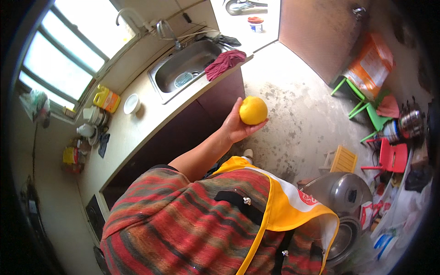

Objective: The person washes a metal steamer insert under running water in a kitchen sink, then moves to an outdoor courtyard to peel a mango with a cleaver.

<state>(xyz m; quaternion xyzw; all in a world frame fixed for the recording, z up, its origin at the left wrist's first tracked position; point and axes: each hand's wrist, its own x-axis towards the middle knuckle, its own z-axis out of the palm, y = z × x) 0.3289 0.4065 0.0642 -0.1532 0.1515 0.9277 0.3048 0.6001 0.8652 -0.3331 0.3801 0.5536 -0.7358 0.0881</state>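
Note:
A round yellow citrus fruit (253,110) rests in my left hand (236,128), with the thumb on one side and the fingers beneath it. The hand is held out over the floor, beside the front edge of the kitchen counter (118,141). My right hand is out of view. Beyond my left hand, a stainless steel sink (161,77) is set into the counter, with a mesh strainer (184,79) in its basin. A dark red cloth (225,63) hangs over the sink's front edge. A white bowl (132,104) stands on the counter, left of the sink.
A yellow jug (107,98) and several containers line the wall under the window. An open door (319,37) stands at the upper right. Along the right are green stools (376,117), a red chair (393,156), a small wooden stool (343,160) and a large metal vessel (338,192).

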